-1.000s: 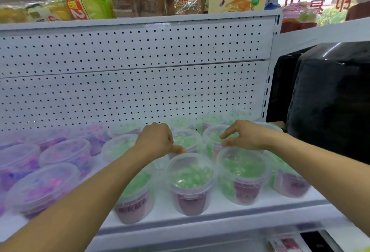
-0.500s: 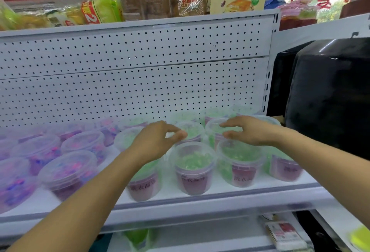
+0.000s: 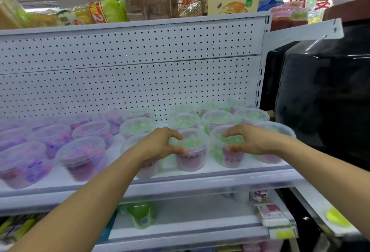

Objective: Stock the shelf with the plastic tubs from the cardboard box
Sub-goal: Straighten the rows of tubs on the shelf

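I see open air above the tub lids, up along the white pegboard (image 3: 128, 83) to the upper shelf edge (image 3: 132, 26). Green-filled tubs (image 3: 191, 149) stand packed at right, purple-filled tubs (image 3: 80, 157) at left, with narrow bare shelf (image 3: 114, 151) between. A black wrapped bulk (image 3: 324, 95) closes the right side

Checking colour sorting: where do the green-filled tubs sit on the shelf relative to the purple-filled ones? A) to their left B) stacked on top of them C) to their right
C: the green tubs fill the right half of the shelf, the purple tubs the left half.
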A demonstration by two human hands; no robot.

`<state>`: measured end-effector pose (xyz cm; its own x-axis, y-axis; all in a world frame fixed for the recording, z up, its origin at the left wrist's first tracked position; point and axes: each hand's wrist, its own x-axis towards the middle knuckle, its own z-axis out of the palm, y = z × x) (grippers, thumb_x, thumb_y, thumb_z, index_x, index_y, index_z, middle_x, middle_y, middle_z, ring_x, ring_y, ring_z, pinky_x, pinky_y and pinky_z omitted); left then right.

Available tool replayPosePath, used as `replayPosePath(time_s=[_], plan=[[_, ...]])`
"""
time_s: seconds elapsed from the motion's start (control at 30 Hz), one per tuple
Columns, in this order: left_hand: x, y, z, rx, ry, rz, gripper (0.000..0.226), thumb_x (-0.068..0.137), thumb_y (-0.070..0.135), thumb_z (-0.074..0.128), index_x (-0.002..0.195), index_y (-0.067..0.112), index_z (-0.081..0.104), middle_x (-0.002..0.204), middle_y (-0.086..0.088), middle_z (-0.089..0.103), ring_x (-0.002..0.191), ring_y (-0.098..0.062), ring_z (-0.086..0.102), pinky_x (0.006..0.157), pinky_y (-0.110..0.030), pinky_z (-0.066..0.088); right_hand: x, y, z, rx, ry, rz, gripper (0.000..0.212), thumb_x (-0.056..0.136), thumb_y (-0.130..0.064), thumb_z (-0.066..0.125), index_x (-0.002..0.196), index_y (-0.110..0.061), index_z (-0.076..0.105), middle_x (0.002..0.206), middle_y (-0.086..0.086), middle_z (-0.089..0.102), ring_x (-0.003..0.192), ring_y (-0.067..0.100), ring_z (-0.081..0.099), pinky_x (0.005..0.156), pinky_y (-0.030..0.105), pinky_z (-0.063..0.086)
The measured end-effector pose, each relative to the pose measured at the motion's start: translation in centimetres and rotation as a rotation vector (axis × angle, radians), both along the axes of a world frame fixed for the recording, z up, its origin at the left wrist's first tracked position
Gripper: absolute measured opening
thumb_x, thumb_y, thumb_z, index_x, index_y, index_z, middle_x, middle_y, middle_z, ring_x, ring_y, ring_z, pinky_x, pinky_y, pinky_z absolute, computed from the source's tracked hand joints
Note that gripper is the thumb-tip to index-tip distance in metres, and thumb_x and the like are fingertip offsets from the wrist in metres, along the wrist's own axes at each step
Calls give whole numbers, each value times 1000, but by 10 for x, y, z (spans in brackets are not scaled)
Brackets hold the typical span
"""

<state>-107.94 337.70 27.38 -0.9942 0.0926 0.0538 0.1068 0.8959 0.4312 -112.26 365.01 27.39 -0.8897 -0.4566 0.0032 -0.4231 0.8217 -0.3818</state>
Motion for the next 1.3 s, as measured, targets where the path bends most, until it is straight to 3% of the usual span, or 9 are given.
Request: replayPosePath(time_s=[0.23, 0.4, 0.67, 0.73, 0.77, 0.83, 0.97, 1.07, 1.3], plan=[[26, -3, -17, -2, 124, -34, 64, 84, 55, 60, 141, 28, 43, 152, 4, 33, 139, -12, 30, 108, -26, 24, 5, -5, -7, -70, 58, -26, 44, 88, -49, 57, 126, -26, 59, 136, -10, 54, 123, 13, 50, 107, 33, 36], [15, -57, -7, -40, 168, 29, 60, 88, 55, 53, 140, 25, 45, 150, 7, 37, 138, -12, 33, 112, -29, 25, -4, -18, -2, -93, 174, -102, 40, 90, -56, 46, 78, -23, 65, 89, -7, 68, 87, 16, 62, 86, 39, 49], [-87, -172, 31, -134, 137, 208, 37, 98, 37, 43, 127, 19, 58, 132, -3, 57, 119, -25, 54, 96, -33, 40, -64, -111, 27, -158, 208, -42, 42, 94, -54, 42, 120, -28, 62, 124, -15, 54, 115, 9, 51, 98, 28, 39], [-114, -187, 30, -203, 87, 202, 31, 98, 29, 38, 88, 14, 63, 96, -9, 63, 91, -30, 58, 70, -30, 40, -88, -136, 31, -111, 165, -38, 45, 94, -55, 40, 125, -28, 59, 135, -9, 51, 122, 13, 48, 104, 32, 37], [-125, -191, 29, -226, 71, 211, 33, 96, 26, 37, 68, 14, 50, 75, -9, 54, 72, -28, 51, 59, -29, 33, -101, -147, 32, -79, 140, -51, 48, 95, -55, 38, 128, -27, 57, 138, -6, 49, 125, 16, 47, 106, 34, 36], [-144, -195, 24, -209, 54, 221, 37, 93, 23, 41, 59, 16, 29, 60, -3, 38, 56, -21, 34, 51, -28, 25, -122, -164, 31, -5, 93, -84, 51, 96, -54, 35, 125, -19, 59, 134, 1, 52, 122, 21, 49, 103, 36, 38], [-166, -192, 18, -165, 54, 143, 44, 92, 22, 46, 54, 17, 25, 52, -1, 27, 51, -19, 25, 49, -27, 21, -151, -184, 18, 45, -27, -154, 58, 96, -55, 34, 82, -2, 55, 89, 11, 63, 81, 26, 59, 74, 29, 44], [-178, -190, 13, -68, 37, 84, 44, 88, 20, 49, 52, 20, 24, 51, 1, 26, 55, -19, 25, 54, -27, 21, -162, -187, 10, 42, -42, -150, 66, 92, -59, 38, 117, 1, 55, 129, 16, 57, 117, 32, 55, 101, 44, 42], [-186, -173, 8, 105, -18, -69, 36, 86, 16, 45, 57, 19, 23, 55, 1, 24, 55, -18, 19, 55, -29, 18, -161, -188, 12, 56, -28, -167, 64, 92, -58, 41, 119, -2, 54, 131, 16, 55, 119, 31, 54, 103, 47, 41]])
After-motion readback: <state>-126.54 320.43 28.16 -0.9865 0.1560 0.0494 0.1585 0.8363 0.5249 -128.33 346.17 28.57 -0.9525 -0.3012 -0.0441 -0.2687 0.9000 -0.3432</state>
